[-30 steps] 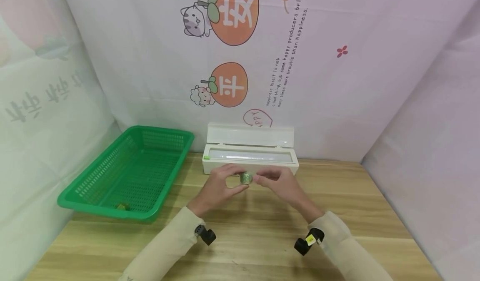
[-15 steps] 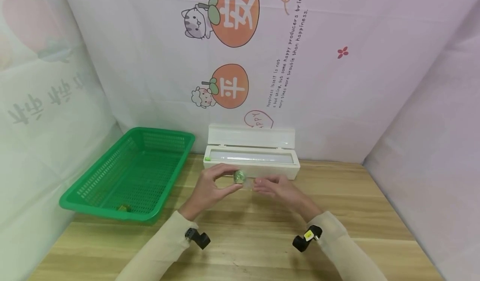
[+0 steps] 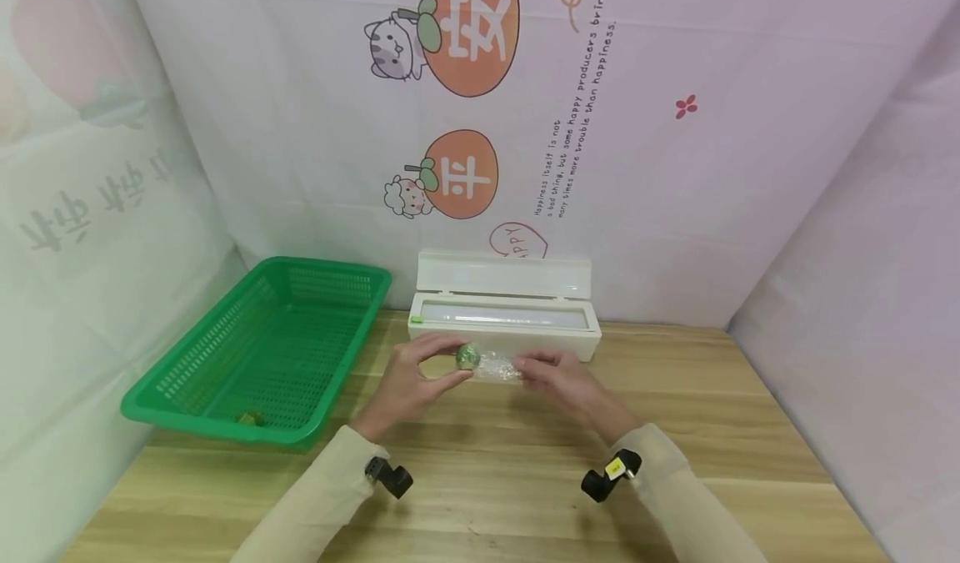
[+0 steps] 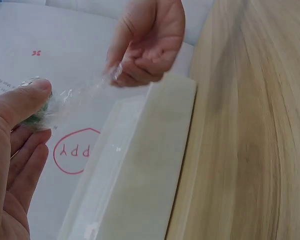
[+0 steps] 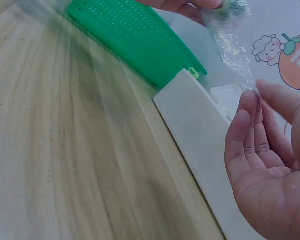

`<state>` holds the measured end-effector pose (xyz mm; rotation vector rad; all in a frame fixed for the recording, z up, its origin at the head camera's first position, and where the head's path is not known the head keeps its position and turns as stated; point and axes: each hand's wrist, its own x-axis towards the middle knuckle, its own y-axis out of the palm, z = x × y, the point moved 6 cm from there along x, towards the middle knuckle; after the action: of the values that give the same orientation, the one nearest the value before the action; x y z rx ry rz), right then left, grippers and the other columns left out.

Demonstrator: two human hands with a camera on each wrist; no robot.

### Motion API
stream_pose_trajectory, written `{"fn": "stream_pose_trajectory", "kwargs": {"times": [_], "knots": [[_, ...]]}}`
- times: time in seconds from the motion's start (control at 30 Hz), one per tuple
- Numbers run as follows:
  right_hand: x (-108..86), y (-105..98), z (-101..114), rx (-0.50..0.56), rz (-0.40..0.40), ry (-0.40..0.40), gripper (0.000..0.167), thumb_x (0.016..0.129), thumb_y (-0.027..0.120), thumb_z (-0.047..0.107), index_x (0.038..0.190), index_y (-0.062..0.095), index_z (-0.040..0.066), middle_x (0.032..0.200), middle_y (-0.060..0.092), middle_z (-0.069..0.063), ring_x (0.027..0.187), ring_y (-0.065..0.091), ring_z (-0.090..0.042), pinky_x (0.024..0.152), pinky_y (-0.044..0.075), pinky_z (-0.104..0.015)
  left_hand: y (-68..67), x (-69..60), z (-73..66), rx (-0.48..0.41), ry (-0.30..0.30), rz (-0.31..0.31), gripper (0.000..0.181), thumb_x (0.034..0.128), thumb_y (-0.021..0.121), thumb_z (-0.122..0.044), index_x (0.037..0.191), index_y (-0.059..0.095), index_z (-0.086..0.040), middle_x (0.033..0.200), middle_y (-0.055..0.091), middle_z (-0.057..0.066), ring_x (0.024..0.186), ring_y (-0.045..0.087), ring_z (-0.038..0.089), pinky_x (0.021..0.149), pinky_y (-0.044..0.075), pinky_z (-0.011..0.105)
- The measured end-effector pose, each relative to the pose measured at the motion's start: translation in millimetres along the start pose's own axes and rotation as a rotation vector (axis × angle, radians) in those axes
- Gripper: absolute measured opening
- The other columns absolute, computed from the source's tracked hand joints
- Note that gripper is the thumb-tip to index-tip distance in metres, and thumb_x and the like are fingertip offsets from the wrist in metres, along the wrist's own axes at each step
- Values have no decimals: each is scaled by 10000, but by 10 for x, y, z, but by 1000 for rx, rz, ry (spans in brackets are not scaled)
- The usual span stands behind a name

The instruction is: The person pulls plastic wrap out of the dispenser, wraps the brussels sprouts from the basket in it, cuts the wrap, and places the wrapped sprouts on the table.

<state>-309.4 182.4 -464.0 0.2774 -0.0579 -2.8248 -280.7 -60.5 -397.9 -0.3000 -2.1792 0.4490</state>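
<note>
A small green ball (image 3: pixel 468 356) is pinched between the thumb and fingers of my left hand (image 3: pixel 401 384). Clear plastic film (image 3: pixel 497 366) wraps it and stretches out to the right. My right hand (image 3: pixel 566 384) pinches the far end of this film between thumb and fingertips. In the left wrist view, the film (image 4: pixel 77 97) spans the gap between both hands as a loose, crinkled strip. The right wrist view has the film (image 5: pixel 236 62) narrowing towards my right fingertips. Part of the ball is covered by my left thumb and fingers.
Just behind the hands stands a long white box (image 3: pixel 504 338) with its lid raised, like a cling film dispenser. To the left is a green plastic basket (image 3: pixel 367 329), with a small yellowish item (image 3: pixel 249 418) inside. Printed cloth walls border the wooden table (image 3: pixel 487 480).
My left hand has moved left with the green ball, away from my right hand. The clear film between them has been drawn out longer and now shows plainly.
</note>
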Motion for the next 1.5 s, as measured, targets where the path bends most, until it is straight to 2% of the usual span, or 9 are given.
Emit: {"fn": "stream_pose_trajectory", "kwargs": {"times": [0.13, 0.37, 0.5, 0.6, 0.73, 0.87, 1.27, 1.37, 1.5], "knots": [[-36, -58, 111, -79, -74, -48, 226, 986, 750, 150, 1161, 718, 10, 1045, 770, 7, 968, 716, -109, 919, 626, -242, -20, -18, 37, 87, 25, 28, 376, 835, 891, -67, 1185, 761, -27, 1167, 790, 105, 1044, 770, 233, 919, 652, 413], [-117, -20, 340, -330, -121, -157, 288, 977, 774, 223, 1172, 738, 14, 1141, 784, -92, 1024, 749, -176, 974, 632, -334, 55, -63, 119, 210, 60, 86, 361, 828, 901, -98, 1156, 766, -30, 1124, 792, 101, 1033, 764, 233, 923, 649, 355], [-170, 74, 464, -440, -167, -199, 250, 951, 803, 260, 1106, 769, 66, 1057, 801, -67, 957, 754, -185, 956, 638, -409, 105, -75, 155, 266, 51, 96, 365, 819, 910, -109, 1143, 766, -22, 1104, 786, 103, 1028, 759, 229, 923, 647, 360], [-207, 180, 542, -485, -184, -236, 210, 941, 815, 244, 1064, 782, 76, 1009, 806, -83, 939, 769, -261, 924, 644, -477, 141, -73, 160, 299, 48, 94, 365, 800, 922, -98, 1122, 770, -16, 1077, 785, 103, 1001, 760, 227, 907, 650, 353], [-240, 315, 580, -507, -196, -296, 149, 931, 822, 189, 1015, 789, 69, 958, 807, -87, 910, 777, -318, 812, 661, -369, 202, -71, 157, 337, 33, 100, 367, 782, 933, -90, 1103, 776, -8, 1057, 786, 107, 978, 761, 233, 886, 652, 346], [-268, 425, 575, -546, -223, -345, 90, 914, 834, 153, 966, 794, 93, 917, 808, -65, 812, 769, -220, 690, 619, -232, 271, -60, 150, 353, 4, 109, 365, 769, 940, -83, 1089, 781, -4, 1045, 790, 110, 956, 765, 235, 860, 655, 337], [-284, 730, 531, -679, -274, -479, 45, 897, 833, 66, 897, 788, 75, 861, 809, -72, 738, 763, -116, 641, 617, -189, 472, 34, 121, 394, -63, 145, 280, 761, 934, -77, 1010, 805, -75, 940, 787, 40, 864, 743, 166, 780, 637, 277], [-284, 775, 534, -723, -257, -501, 46, 898, 832, 60, 917, 792, 74, 885, 811, -76, 770, 779, -137, 662, 620, -177, 499, 66, 99, 416, -53, 145, 246, 752, 920, -58, 965, 798, -76, 904, 781, 35, 830, 734, 153, 746, 630, 262], [-299, 819, 554, -779, -154, -510, 134, 893, 844, 90, 1001, 805, 20, 978, 820, -131, 852, 806, -181, 719, 626, -166, 514, 67, 123, 404, -61, 144, 240, 743, 926, -64, 939, 788, -67, 888, 774, 42, 826, 731, 163, 754, 629, 275]]}}
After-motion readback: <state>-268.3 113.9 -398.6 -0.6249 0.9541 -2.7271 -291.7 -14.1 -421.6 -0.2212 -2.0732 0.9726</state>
